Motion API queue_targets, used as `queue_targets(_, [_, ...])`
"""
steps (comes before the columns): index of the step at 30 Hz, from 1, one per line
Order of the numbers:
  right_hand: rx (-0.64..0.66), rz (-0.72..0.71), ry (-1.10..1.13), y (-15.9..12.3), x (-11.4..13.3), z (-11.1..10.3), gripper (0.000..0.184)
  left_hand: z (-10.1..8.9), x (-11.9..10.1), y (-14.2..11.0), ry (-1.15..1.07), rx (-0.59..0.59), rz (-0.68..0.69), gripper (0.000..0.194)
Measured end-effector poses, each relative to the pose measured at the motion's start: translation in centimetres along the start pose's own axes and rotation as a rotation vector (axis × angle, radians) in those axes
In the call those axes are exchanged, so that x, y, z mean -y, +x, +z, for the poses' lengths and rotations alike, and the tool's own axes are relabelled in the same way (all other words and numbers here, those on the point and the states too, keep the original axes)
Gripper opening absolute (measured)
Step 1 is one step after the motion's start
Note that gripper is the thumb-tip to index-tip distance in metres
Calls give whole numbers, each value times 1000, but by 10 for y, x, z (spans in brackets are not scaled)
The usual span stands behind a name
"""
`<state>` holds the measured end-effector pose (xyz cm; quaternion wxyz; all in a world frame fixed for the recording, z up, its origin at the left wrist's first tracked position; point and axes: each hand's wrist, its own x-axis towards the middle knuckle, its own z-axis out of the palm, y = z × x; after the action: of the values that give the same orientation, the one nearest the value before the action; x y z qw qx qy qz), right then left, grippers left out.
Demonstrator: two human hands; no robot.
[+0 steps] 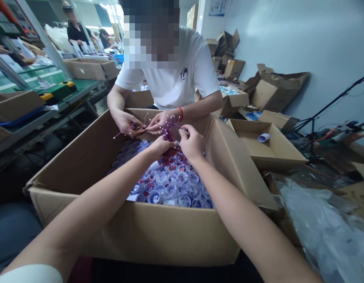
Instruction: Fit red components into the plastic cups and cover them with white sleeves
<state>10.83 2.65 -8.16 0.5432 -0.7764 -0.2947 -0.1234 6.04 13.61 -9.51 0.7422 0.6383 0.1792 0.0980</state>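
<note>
Over a large cardboard box (170,232) both my hands are at a tangle of thin purple wires (170,125) with small white ends. My left hand (162,145) is closed around the lower part of this wire bundle. Just to its right, my right hand (192,144) has thumb and fingers pinched on a purple wire; its far end is hidden by the fingers. Below lie small red parts (171,155), some under my hands. Many pale purple cups (154,196) fill the box, several with red parts in or on them.
Across the box, a person in a white shirt (172,78) works with both hands (128,122) on similar wires, close to mine. To the right stand an open shallow carton (273,153) holding one cup (263,137), clear plastic bags (320,224) and a black tripod (326,104).
</note>
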Motion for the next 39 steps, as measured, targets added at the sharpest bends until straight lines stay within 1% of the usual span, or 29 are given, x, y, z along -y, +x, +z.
queue_targets(4, [-51, 162, -84, 10, -26, -4, 17, -4, 0, -1, 86, 6, -29, 25])
queue_targets(6, [-2, 251, -34, 12, -35, -3, 18, -2, -2, -3, 100, 27, -21, 26])
queue_targets(7, [51, 282, 30, 13, -38, -2, 20, 0, -2, -4, 102, 47, -24, 27])
queue_targets(9, [177, 300, 199, 11, -37, 0, 26, 3, -5, -7, 94, 99, -36, 29])
queue_targets(11, [253, 291, 357, 9, -32, 3, 28, 7, -7, -9, 66, 146, -32, 30])
queue_targets(15, [280, 352, 562, 6, -20, 3, 22, 8, -9, -10, -8, 162, 20, 30])
queue_targets(19, [322, 440, 666, 7, -15, 0, 22, 7, -8, -9, -19, 158, 35, 32])
queue_targets(21, [308, 491, 662, 8, -14, -1, 20, 8, -9, -10, -53, 133, 32, 33])
queue_targets(23, [276, 514, 649, 9, -13, 0, 15, 10, -10, -10, -101, 95, 24, 33])
queue_targets(27, [225, 476, 651, 11, -15, 2, 8, 10, -12, -9, -155, 53, 19, 31])
queue_targets(29, [154, 468, 627, 12, -18, 4, 10, 10, -11, -8, -161, 56, 13, 31])
queue_targets(32, [27, 470, 561, 15, -21, 5, 12, 11, -9, -10, -140, 98, -44, 33])
queue_targets(34, [-20, 476, 515, 15, -21, 6, 13, 13, -9, -13, -109, 117, -84, 33])
queue_targets(36, [-21, 481, 492, 15, -21, 6, 15, 16, -9, -15, -85, 105, -88, 33])
queue_targets(39, [55, 438, 518, 13, -22, 7, 19, 17, -9, -16, -60, 68, -57, 34])
